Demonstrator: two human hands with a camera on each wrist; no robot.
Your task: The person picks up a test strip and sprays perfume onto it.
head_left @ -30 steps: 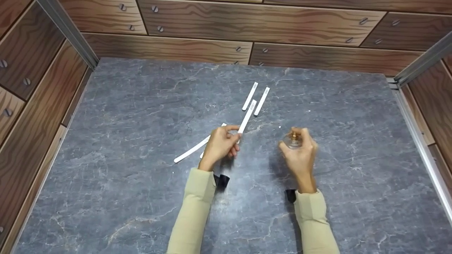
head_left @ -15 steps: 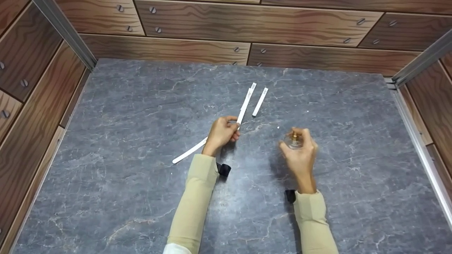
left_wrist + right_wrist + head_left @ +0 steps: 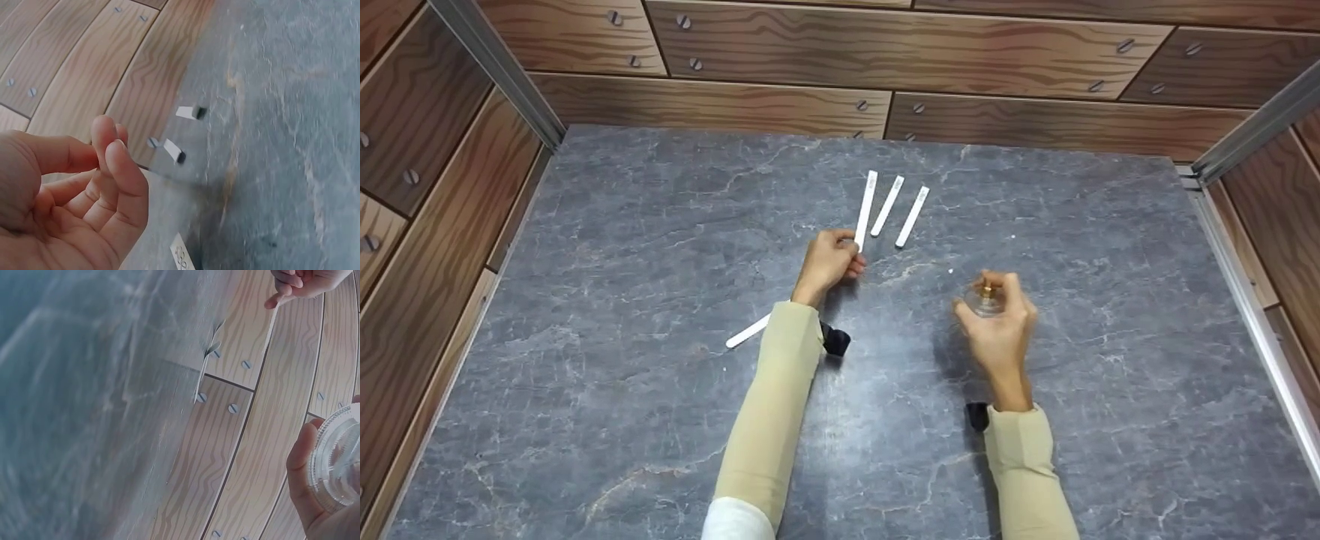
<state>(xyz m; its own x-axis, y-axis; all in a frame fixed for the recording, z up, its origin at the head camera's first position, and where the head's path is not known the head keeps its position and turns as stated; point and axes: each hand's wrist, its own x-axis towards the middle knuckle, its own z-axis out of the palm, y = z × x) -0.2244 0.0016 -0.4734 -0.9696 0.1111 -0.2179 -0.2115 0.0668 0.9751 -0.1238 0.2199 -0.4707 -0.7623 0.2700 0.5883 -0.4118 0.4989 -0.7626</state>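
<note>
My left hand [image 3: 826, 264] pinches a white paper test strip [image 3: 867, 202] near its lower end, the strip pointing away from me. Right of it, two similar strips, a middle strip [image 3: 887, 207] and a right strip [image 3: 913, 217], lie slanted on the table. Another strip [image 3: 748, 331] pokes out from under the left sleeve. My right hand [image 3: 1001, 330] holds a small clear glass perfume bottle [image 3: 987, 306] with a gold-coloured neck, finger on top. In the right wrist view the bottle's ridged round glass [image 3: 332, 464] shows against the palm.
The grey marbled table [image 3: 660, 225] is bounded by wood-patterned walls [image 3: 780, 52] with metal rails [image 3: 1260, 315] at the sides. Tiny white specks [image 3: 950, 271] dot the surface. A black wrist camera [image 3: 835, 341] sits by the left cuff.
My left hand has moved away from me and slightly left with its strip, from below the two lying strips to their left side. The right hand stays put with the bottle.
</note>
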